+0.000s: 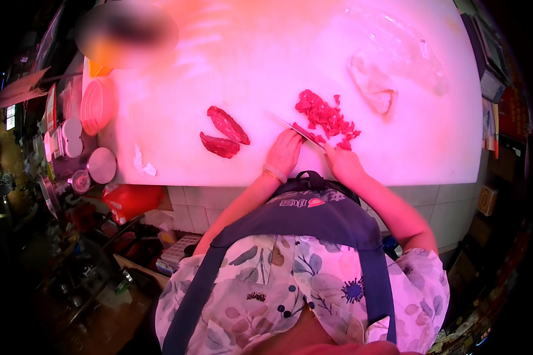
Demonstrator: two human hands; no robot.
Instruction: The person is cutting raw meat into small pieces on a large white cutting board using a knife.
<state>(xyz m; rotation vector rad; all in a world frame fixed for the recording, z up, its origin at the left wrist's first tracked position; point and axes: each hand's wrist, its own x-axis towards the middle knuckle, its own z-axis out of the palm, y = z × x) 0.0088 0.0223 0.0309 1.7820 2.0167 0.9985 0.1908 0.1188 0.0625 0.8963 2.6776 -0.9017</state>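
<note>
My right hand is closed around the handle of a knife, whose blade points up and left across the white cutting surface. Under my left hand, close beside the blade, is a piece of raw red meat, mostly hidden by fingers and knife; its visible slices lie on the blade's far side. A pile of cut meat sits just beyond, to the upper right. Two larger raw meat pieces rest side by side to the left of my left hand.
A crumpled cloth and clear plastic sheeting lie at upper right. Scraps of white paper or plastic are near the lower left edge. A plastic basket, a weighing scale and a red bag stand along the left.
</note>
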